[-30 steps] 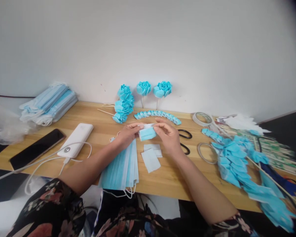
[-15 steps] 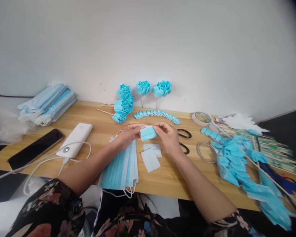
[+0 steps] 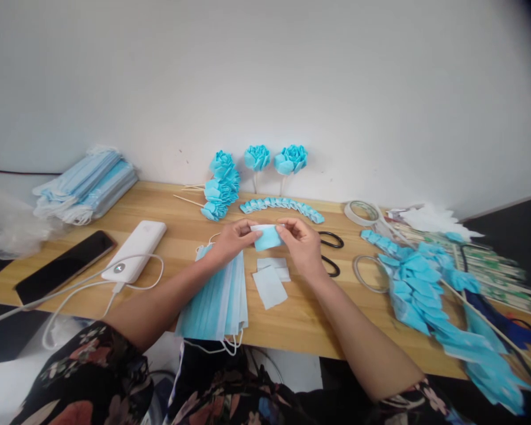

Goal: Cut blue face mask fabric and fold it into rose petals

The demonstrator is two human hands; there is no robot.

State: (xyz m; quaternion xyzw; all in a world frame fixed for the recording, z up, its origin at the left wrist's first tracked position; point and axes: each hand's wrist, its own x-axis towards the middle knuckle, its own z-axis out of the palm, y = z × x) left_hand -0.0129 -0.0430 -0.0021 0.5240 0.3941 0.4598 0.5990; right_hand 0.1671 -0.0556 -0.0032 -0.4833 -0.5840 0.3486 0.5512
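Between my two hands is a small blue-and-white piece of mask fabric (image 3: 268, 237), held above the table with a white strip along its upper edge. My left hand (image 3: 236, 239) pinches its left side, and my right hand (image 3: 300, 242) pinches the right side. Below lie loose rectangular fabric pieces (image 3: 271, 287), pale and overlapping. Under my left forearm sits a pile of blue face masks (image 3: 215, 295) with white ear loops. Black scissor handles (image 3: 331, 239) show beside my right hand; the blades are hidden.
Blue fabric flowers on sticks (image 3: 256, 158) stand against the wall, near a pleated blue strip (image 3: 283, 203). On the left are stacked masks (image 3: 86, 183), a phone (image 3: 64, 265) and a white power bank (image 3: 135, 251) with its cable. Tape (image 3: 361, 212) and crumpled blue strips (image 3: 416, 283) lie right.
The fabric piece's top edge now shows a white band, folded toward me, and its blue area is smaller. My fingers have shifted to its upper corners.
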